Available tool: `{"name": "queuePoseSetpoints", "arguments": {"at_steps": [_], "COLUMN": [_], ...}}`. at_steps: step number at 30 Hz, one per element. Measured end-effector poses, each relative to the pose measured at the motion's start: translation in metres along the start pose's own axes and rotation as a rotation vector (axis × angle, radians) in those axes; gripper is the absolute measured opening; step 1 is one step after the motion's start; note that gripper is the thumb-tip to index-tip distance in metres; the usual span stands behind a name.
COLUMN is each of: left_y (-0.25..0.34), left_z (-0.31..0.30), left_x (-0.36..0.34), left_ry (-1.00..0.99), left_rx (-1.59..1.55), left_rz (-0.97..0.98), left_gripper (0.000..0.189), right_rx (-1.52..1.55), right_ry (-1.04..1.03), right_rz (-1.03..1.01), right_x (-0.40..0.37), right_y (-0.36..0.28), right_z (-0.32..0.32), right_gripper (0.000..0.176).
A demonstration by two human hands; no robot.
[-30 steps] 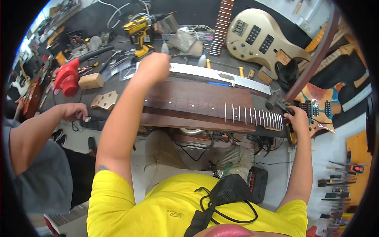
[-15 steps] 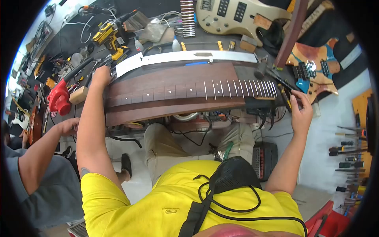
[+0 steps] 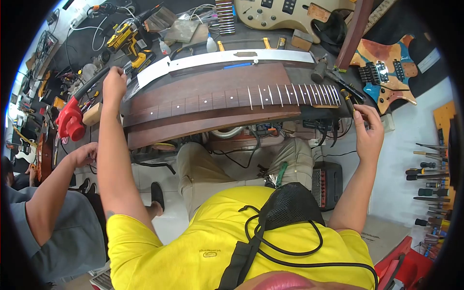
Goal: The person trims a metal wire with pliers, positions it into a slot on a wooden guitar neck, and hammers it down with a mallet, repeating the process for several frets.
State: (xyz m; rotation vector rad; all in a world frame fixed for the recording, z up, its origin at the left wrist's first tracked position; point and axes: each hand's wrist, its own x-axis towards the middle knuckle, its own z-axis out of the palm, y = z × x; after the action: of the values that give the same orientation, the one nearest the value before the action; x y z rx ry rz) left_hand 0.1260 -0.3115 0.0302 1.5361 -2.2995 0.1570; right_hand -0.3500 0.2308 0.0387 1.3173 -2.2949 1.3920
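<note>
My left hand [image 3: 115, 86] reaches to the back left of the bench, its fingers closed among small tools; what they hold is hidden. At the right, my right hand [image 3: 369, 126] has thumb and fingers pinched at the lower end of a tool with a yellow-and-black handle [image 3: 346, 99]. Between my hands a dark guitar fretboard [image 3: 218, 100] with white dot inlays lies on a brown wooden board [image 3: 193, 129]. Shiny fret wires cross its right part; the left part shows bare slots. A hammer [image 3: 319, 71] and a black-handled tool [image 3: 349, 87] lie near its right end.
A white strip [image 3: 208, 60] and a blue pen [image 3: 238, 65] lie behind the fretboard. A yellow drill [image 3: 128, 41], red blower [image 3: 71, 120] and wooden block [image 3: 92, 114] stand left. Guitar bodies [image 3: 384, 72] lie right. Another person's hand [image 3: 84, 154] is at the left bench edge.
My right hand has left the black-handled tool and is now at the yellow-and-black handle. My left hand has shifted slightly back and left. The whole view has tilted, so the bench appears higher.
</note>
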Motion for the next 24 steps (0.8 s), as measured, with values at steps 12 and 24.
{"name": "queuePoseSetpoints", "arguments": {"at_steps": [12,24], "left_y": [0.219,0.225], "left_z": [-0.049,-0.013], "left_x": [-0.248,-0.298], "left_ry": [-0.695,-0.908], "left_rx": [-2.077,-1.639], "left_rz": [0.029,-0.006], "left_gripper": [0.015,0.016], "right_rx": [-0.035,-0.595], "right_ry": [-0.215,-0.352], "right_rz": [-0.144,0.274], "right_x": [0.025,0.06], "right_y": [-0.052,0.092], "right_z": [0.029,-0.01], "right_gripper": [0.024,0.06]}}
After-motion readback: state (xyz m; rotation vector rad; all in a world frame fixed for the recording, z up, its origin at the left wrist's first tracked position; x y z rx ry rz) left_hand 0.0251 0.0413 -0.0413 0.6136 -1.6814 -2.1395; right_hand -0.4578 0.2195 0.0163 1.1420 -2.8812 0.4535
